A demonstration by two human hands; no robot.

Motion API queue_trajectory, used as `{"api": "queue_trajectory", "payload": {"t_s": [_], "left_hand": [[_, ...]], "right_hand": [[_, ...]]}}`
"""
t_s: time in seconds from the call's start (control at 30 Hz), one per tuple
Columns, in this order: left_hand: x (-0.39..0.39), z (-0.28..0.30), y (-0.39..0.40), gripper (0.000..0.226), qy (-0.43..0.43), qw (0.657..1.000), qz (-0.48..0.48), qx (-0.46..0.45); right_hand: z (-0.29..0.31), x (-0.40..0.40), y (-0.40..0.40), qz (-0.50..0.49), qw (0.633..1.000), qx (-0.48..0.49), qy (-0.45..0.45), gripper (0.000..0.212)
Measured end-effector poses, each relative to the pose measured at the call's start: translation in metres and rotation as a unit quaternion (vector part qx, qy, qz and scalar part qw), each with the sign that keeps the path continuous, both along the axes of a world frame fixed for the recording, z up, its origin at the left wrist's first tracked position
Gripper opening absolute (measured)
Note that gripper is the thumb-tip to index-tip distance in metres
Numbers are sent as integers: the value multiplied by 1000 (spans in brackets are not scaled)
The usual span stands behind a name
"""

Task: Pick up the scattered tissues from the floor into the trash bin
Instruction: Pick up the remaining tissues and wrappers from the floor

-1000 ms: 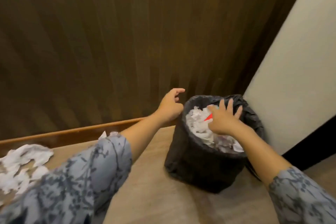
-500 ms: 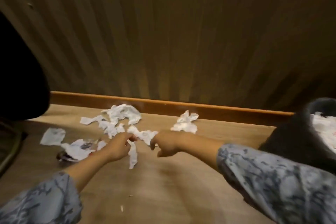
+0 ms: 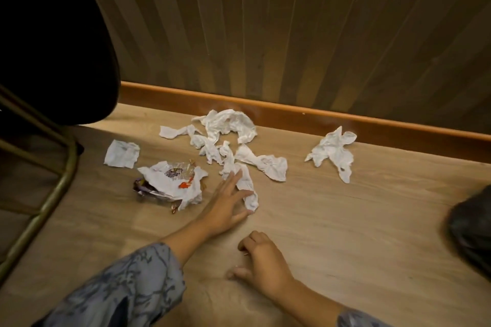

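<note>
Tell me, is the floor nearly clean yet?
Not yet. Nothing is in a grip: the left hand lies with straight fingers on a twisted tissue, and the right hand rests on the floor, holding nothing. The tissue pile, one by the baseboard and a wrapper heap remain. The trash bin waits at right.

Two hands: the left hand [image 3: 225, 203] and the right hand [image 3: 261, 263]. One trash bin [image 3: 470, 231], only partly visible at the right edge. Crumpled white tissues on the floor [image 3: 345, 220]: one isolated piece at right [image 3: 333, 152], one flat piece at left [image 3: 121, 153], one under plastic wrappers [image 3: 174, 183], and a tangled central cluster [image 3: 231, 138] whose exact piece count cannot be determined. One metal chair frame [image 3: 50, 186].
</note>
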State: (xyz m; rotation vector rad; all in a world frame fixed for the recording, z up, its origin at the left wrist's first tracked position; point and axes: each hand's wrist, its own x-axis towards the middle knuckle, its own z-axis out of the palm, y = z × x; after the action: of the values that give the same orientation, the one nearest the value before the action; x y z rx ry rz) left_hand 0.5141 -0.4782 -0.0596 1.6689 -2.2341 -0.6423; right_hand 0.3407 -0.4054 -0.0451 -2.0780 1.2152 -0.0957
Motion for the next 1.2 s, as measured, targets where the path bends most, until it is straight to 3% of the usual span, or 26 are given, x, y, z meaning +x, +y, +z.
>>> {"api": "queue_trajectory", "payload": {"t_s": [0.13,0.23,0.37,0.47,0.6,0.77,0.97,1.07,1.13,1.2], "left_hand": [[-6,-10,2,20,79,994,50,-53],[-1,-7,6,22,103,992,59,-48],[16,-2,19,30,113,992,47,-2],[27,-1,37,32,103,989,106,20],[39,0,66,10,111,981,158,30],[62,9,100,20,161,954,249,-43],[91,48,76,51,187,863,434,-181],[101,63,39,41,230,818,476,-225],[102,63,18,34,222,825,473,-214],[100,49,3,29,146,860,466,-150]], "right_hand": [[-13,13,26,-74,995,-17,-66,32],[-25,21,41,-112,985,-65,-117,11],[-27,18,43,-60,992,-74,-79,22],[-19,13,30,-34,996,-70,-40,35],[-7,8,-6,-205,970,-79,-106,24],[32,13,-67,-399,878,115,-240,28],[35,7,-136,-437,883,-1,-172,33],[27,9,-164,-477,871,-25,-111,36],[20,10,-174,-471,879,-34,-63,31],[10,12,-175,-430,902,-45,-6,26]]}}
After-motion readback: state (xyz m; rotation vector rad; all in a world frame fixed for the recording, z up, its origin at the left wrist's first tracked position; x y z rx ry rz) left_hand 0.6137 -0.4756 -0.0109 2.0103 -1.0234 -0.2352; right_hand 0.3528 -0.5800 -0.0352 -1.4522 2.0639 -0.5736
